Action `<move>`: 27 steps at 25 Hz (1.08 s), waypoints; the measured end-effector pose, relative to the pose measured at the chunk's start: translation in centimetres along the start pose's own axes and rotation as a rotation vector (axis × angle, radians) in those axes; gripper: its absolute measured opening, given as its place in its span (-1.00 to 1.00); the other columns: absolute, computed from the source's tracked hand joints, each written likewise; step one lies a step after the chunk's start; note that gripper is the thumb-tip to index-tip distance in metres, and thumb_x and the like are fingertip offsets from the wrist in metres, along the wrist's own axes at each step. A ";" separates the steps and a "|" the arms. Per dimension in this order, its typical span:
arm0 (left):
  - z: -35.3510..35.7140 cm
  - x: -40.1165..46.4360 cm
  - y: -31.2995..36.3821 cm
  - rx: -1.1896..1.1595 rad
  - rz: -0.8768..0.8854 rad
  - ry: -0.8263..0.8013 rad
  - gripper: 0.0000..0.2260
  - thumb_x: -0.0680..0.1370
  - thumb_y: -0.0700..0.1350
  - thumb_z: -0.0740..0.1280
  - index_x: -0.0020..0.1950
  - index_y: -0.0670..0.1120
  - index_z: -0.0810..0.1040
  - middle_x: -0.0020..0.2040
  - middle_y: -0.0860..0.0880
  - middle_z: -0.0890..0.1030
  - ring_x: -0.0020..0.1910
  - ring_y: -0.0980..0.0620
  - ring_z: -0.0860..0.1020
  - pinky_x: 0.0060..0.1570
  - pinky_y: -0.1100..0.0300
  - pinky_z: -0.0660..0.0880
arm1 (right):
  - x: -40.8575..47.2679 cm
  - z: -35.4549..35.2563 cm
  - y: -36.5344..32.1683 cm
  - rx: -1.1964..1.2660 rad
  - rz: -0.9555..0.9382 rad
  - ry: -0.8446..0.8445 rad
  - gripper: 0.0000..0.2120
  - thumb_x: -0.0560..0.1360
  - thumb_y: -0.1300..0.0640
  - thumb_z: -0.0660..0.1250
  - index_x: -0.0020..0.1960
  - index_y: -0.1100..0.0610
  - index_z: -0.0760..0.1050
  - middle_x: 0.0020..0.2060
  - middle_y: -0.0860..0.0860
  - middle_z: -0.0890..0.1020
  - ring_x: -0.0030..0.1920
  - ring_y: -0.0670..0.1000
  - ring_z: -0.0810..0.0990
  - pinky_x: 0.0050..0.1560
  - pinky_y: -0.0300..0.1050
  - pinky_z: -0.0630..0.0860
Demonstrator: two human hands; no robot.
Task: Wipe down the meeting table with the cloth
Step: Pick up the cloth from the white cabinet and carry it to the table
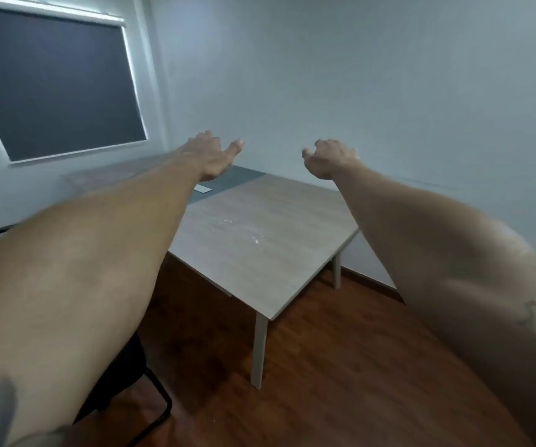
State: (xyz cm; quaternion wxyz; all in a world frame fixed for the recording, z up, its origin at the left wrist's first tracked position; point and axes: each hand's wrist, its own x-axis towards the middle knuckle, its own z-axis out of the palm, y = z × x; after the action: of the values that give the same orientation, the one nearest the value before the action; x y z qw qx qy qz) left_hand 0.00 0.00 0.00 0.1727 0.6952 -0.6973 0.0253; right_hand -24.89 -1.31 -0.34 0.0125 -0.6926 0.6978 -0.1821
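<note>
Nearest to us are two bare forearms, one on each side, stretched out ahead and filling the lower corners of the view. We count two hands: the left hand [210,156] is raised above the far left part of the meeting table [269,253], fingers loosely spread and holding nothing; the right hand [329,158] is raised above the table's far right edge, its fingers lightly curled downward, also holding nothing. Neither hand touches the table. We see no cloth in either hand or on the table

Past the arms, going by size: one pale wall [373,75] runs behind the table, and one window [50,85] covered by a dark blind sits on it beyond the table's far left end. One dark wooden floor [324,366] spreads beneath the table. The table itself is a single light wood-grain top; we count two pale legs in view, one under its near corner and one under its right corner. One grey strip [228,182] crosses the top towards its far end, with one small white rectangle [203,189] lying on it just below the left hand. A patch of shiny smears [244,232] marks the middle of the tabletop. One black chair [137,382] stands to the left of the table's near corner, mostly hidden by the left forearm, which also covers the table's left side
</note>
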 end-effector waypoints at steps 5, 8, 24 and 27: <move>1.4 0.5 4.5 0.014 0.134 -0.058 -0.13 0.53 0.44 -0.19 0.60 -0.17 0.16 0.63 -0.16 0.05 0.61 -0.09 0.02 0.54 -0.13 0.04 | -2.2 -1.6 5.0 -0.042 0.127 0.050 -0.47 0.69 -0.11 -0.02 0.53 0.16 0.31 0.48 0.13 0.41 0.50 0.15 0.34 0.54 0.22 0.09; 2.4 0.1 8.3 -0.001 0.234 -0.093 -0.15 0.56 0.42 -0.17 0.58 -0.20 0.19 0.62 -0.16 0.07 0.61 -0.10 0.04 0.53 -0.12 0.07 | -4.4 -2.5 8.4 -0.070 0.221 0.062 -0.47 0.69 -0.11 -0.02 0.54 0.16 0.31 0.50 0.13 0.39 0.51 0.15 0.33 0.55 0.22 0.08; 10.6 -8.7 37.0 -0.083 0.739 -0.262 -0.22 0.61 0.35 -0.11 0.58 -0.24 0.17 0.61 -0.23 0.06 0.61 -0.11 0.02 0.57 0.00 -0.05 | -22.6 -10.7 33.0 -0.253 0.731 0.100 -0.47 0.69 -0.08 -0.05 0.51 0.20 0.32 0.46 0.16 0.42 0.45 0.17 0.39 0.46 0.18 0.18; 11.9 -11.4 43.2 -0.097 0.823 -0.297 -0.21 0.62 0.34 -0.12 0.58 -0.26 0.15 0.61 -0.23 0.05 0.61 -0.11 -0.01 0.57 0.00 -0.08 | -27.0 -12.1 37.9 -0.270 0.807 0.115 -0.48 0.69 -0.07 -0.04 0.50 0.21 0.34 0.45 0.17 0.43 0.45 0.17 0.39 0.49 0.19 0.18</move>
State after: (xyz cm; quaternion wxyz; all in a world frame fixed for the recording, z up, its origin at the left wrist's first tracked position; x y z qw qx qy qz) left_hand -45.04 9.08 -5.49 0.0786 0.3469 -0.9337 -0.0410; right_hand -63.54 26.80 -5.68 -0.0468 -0.3481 0.9301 -0.1079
